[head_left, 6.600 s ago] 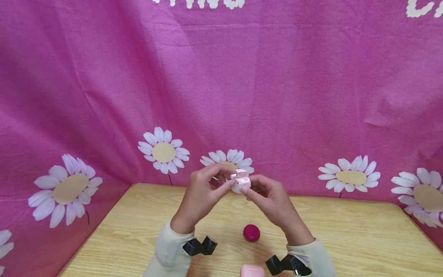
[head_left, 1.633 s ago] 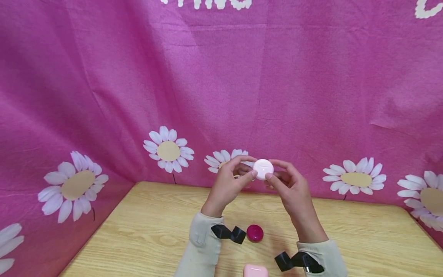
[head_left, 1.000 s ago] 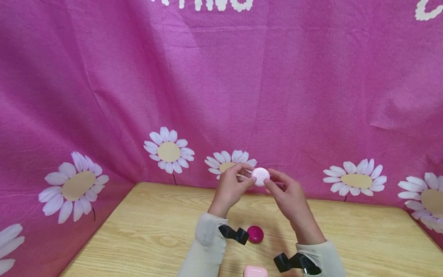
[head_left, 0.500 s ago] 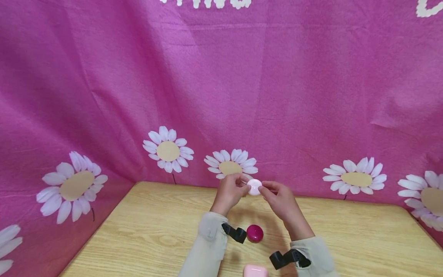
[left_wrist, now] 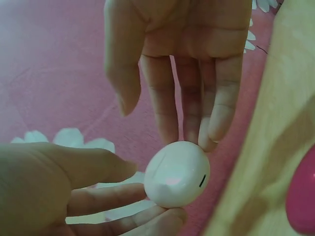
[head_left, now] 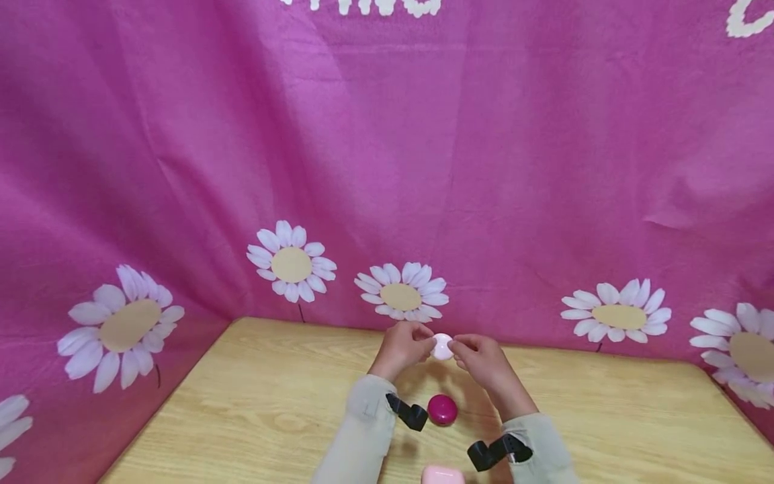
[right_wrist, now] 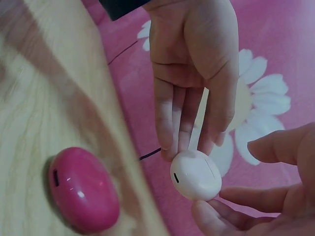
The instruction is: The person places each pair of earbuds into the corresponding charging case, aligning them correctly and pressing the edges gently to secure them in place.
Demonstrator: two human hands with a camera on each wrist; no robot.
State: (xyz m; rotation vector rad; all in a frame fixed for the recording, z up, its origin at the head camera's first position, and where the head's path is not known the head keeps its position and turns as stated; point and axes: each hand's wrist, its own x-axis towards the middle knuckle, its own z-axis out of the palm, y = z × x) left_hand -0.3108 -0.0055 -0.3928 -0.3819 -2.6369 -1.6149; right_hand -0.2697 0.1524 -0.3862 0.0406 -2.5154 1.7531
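Note:
A small, round, white-pink earbud case (head_left: 443, 346), its lid closed, is held between both hands just above the table's far part. My left hand (head_left: 400, 351) grips its left edge with the fingertips, and my right hand (head_left: 486, 366) grips the right edge. A dark slot shows on the shell of the case (left_wrist: 177, 174) in the left wrist view. In both wrist views the fingertips touch the shell, while the thumbs look lifted slightly off it. Below the hands, a glossy magenta case (right_wrist: 84, 191) of similar round shape rests on the table.
A pale pink rounded case (head_left: 443, 475) lies at the bottom edge of the head view, partly cut off. The wooden table (head_left: 272, 396) ends at a magenta cloth backdrop (head_left: 514, 168) printed with daisies. Black wrist cameras stick out from both sleeves.
Several seconds ago the white-pink case was open and the left hand pinched a small white earbud beside it. The lid is now closed, and both hands have lowered the case toward the table.

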